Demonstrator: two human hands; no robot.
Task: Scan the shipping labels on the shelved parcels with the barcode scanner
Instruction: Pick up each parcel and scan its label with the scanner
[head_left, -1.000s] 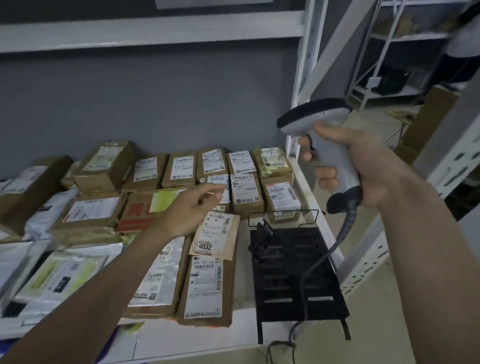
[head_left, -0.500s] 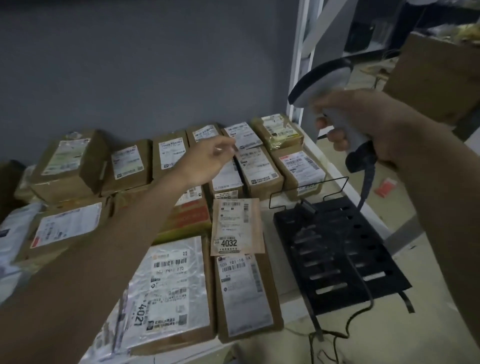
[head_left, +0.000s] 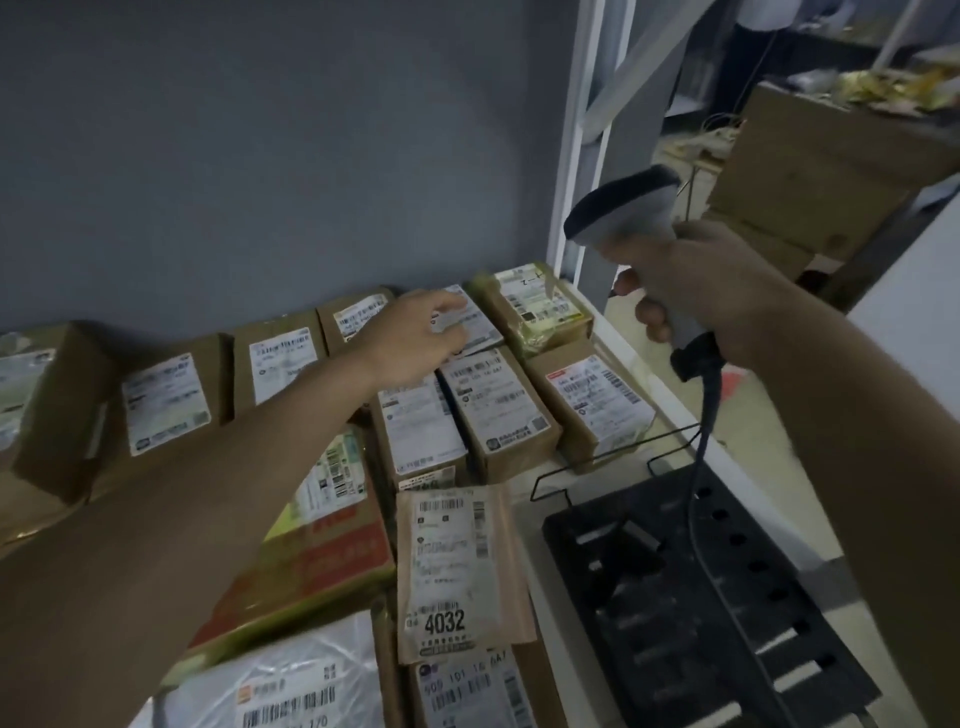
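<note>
Brown parcels with white shipping labels lie in rows on the shelf. My left hand (head_left: 415, 338) reaches to the back row and its fingertips touch the label of one small box (head_left: 475, 325). My right hand (head_left: 696, 296) grips the handle of the grey barcode scanner (head_left: 621, 215), held above the shelf's right edge with its dark head towards the parcels. The scanner's cable (head_left: 701, 467) hangs down over the black tray. Next to the touched box are a yellow-taped parcel (head_left: 537, 309) and two labelled boxes (head_left: 498, 410) (head_left: 595, 405). A flat envelope marked 4032 (head_left: 457, 571) lies nearer to me.
A black slotted tray (head_left: 727, 623) with a wire frame sits on the shelf's right part. The white shelf upright (head_left: 576, 156) stands behind the scanner, with the grey wall (head_left: 260, 156) behind the parcels. Stacked cardboard boxes (head_left: 810, 171) stand beyond the shelf at the right.
My left hand has moved from the middle row out to a back-row box. My right hand has brought the scanner lower and closer over the parcels. The view has tilted down and moved in.
</note>
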